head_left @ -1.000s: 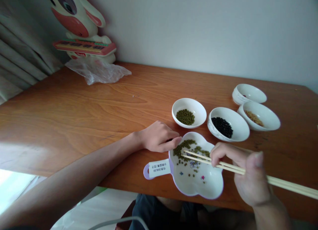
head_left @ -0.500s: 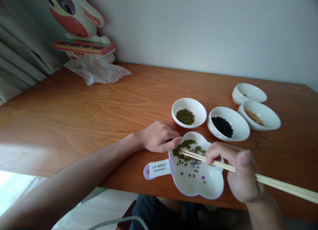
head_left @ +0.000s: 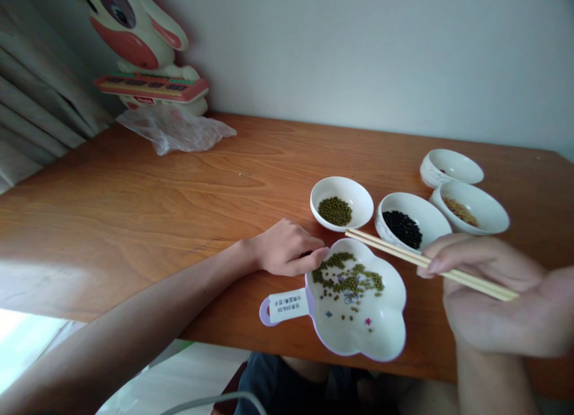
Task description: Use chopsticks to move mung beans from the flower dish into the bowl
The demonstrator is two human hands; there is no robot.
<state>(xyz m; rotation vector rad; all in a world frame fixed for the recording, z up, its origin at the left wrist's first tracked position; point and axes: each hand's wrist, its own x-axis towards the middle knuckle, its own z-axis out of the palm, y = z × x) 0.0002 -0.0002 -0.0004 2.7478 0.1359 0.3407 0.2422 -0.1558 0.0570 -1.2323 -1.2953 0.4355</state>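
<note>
My right hand (head_left: 488, 283) is closed around a pair of wooden chopsticks (head_left: 394, 249). Their tips are raised near the front rim of a white bowl (head_left: 320, 191) of green mung beans (head_left: 335, 211); whether a bean is pinched there I cannot tell. Below lies a flower-shaped white dish (head_left: 381, 337) with a purple edge and a labelled handle (head_left: 287, 305). Mung beans (head_left: 345, 274) are scattered over its upper part. My left hand (head_left: 287, 247) rests at the dish's upper left, fingers curled and thumb on the rim, gripping it.
Right of the mung bean bowl stand a bowl (head_left: 430, 220) of black beans, a bowl (head_left: 491, 211) of pale yellowish pieces and another bowl (head_left: 457, 167) behind. A toy keyboard figure (head_left: 152, 80) and a clear plastic bag (head_left: 183, 131) sit at the back left of the wooden table (head_left: 179, 194).
My right hand has lifted the chopsticks out of the dish and moved right, the tips now up by the mung bean bowl. My left hand has stayed in place.
</note>
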